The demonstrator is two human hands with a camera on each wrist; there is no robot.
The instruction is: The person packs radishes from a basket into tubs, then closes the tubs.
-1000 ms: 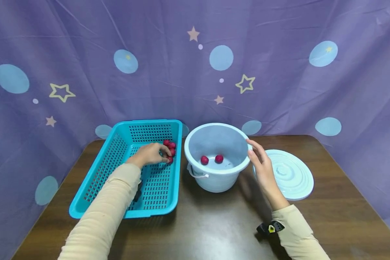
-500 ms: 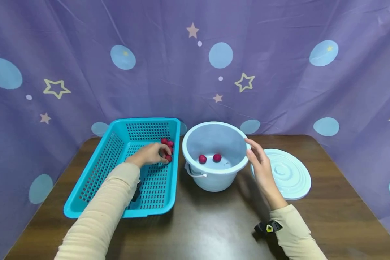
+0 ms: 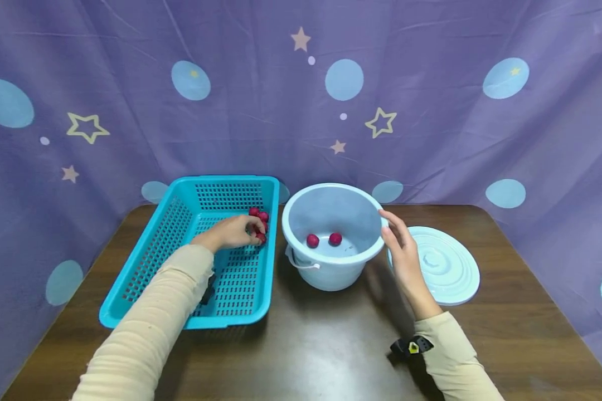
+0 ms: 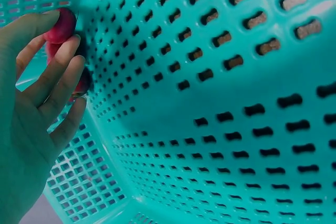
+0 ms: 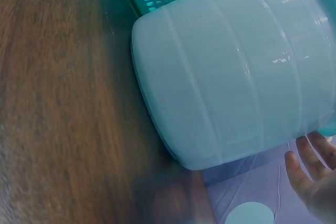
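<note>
A pale sleeve [image 3: 145, 323] reaches in from the left over a blue basket [image 3: 269, 267] with slotted walls. The basket stands lengthwise, running away from the person. The left hand [image 3: 231, 231] is inside it, toward the right wall. Its thumb and fingers close on a red ball [image 4: 64, 27], the nearest of a short row along that wall. A few more red balls [image 3: 253, 211] lie just beyond, partly hidden by the fingers. The pinched ball sits at the fingertips, to the right of the palm; it looks round, so no long axis can be told. It is clearly the left hand's: the right one is well apart, with the bucket in between.

Just right of the basket, past its wall, a pale blue bucket [image 3: 333, 275] stands upright with its mouth uncovered. On its floor rest one ball [image 3: 312, 240] and a second ball [image 3: 335, 239], near each other but apart.

At the bucket's right edge, the right hand [image 3: 406, 256] touches the rim, its fingers spread and relaxed rather than clenched. Behind that hand, farther right, a round lid [image 3: 448, 267] lies on the brown table [image 3: 311, 345].
</note>
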